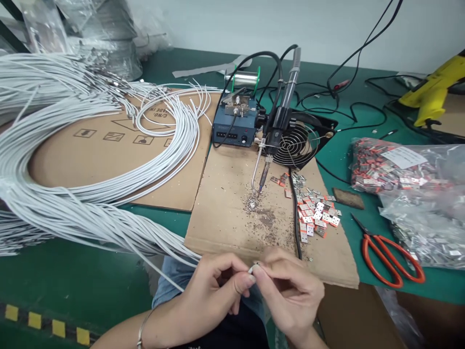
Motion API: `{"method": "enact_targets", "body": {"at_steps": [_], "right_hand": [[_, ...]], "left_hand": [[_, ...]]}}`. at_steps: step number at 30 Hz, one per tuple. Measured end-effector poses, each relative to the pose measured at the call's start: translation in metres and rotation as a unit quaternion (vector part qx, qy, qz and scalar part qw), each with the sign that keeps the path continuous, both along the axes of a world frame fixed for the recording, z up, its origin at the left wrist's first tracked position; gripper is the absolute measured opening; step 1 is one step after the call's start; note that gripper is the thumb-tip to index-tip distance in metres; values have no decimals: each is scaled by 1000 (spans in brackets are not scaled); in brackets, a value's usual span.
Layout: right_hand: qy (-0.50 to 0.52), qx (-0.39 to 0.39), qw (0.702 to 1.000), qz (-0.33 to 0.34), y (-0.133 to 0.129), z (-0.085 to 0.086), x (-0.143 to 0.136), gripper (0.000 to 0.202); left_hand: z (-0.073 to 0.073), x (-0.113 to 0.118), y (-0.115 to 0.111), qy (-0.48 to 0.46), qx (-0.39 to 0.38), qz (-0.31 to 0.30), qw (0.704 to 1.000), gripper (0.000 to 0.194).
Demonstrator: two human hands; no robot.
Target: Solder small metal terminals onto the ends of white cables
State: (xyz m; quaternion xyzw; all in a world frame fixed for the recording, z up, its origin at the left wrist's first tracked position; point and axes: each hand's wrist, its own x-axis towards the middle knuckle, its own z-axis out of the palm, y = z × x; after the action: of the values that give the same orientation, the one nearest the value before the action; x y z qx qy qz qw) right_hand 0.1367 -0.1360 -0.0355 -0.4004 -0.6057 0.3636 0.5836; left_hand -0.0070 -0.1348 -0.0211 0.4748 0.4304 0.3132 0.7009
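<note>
Close to the cardboard's front edge, my left hand pinches the end of a white cable between thumb and forefinger. My right hand meets it fingertip to fingertip, closed on the cable's tip; any small part there is too hidden to name. More white cables run from the left toward my hands in a thick bundle. Beyond my hands, a soldering iron in a stand points down at a pile of solder bits on the cardboard sheet.
Behind are a blue solder feeder box, a solder wire spool and a fan. Small metal-and-orange connector pieces lie right of the iron. Farther right are orange-handled scissors, a brown sponge and plastic bags of parts.
</note>
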Motion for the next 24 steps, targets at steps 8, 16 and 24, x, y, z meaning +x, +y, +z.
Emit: {"method": "enact_targets", "body": {"at_steps": [8,16,24], "right_hand": [[158,9,985,-66,-3,-1,12,14],[-408,17,894,-183,76,30,107,8],[-496,-82,859,-100,145,14,117,12]], "left_hand": [[-1,-10,1,-36,-23,41,998,40],[12,-31,20,-24,-47,208,977,30],[22,-29,33,-4,-109,203,973,31]]}}
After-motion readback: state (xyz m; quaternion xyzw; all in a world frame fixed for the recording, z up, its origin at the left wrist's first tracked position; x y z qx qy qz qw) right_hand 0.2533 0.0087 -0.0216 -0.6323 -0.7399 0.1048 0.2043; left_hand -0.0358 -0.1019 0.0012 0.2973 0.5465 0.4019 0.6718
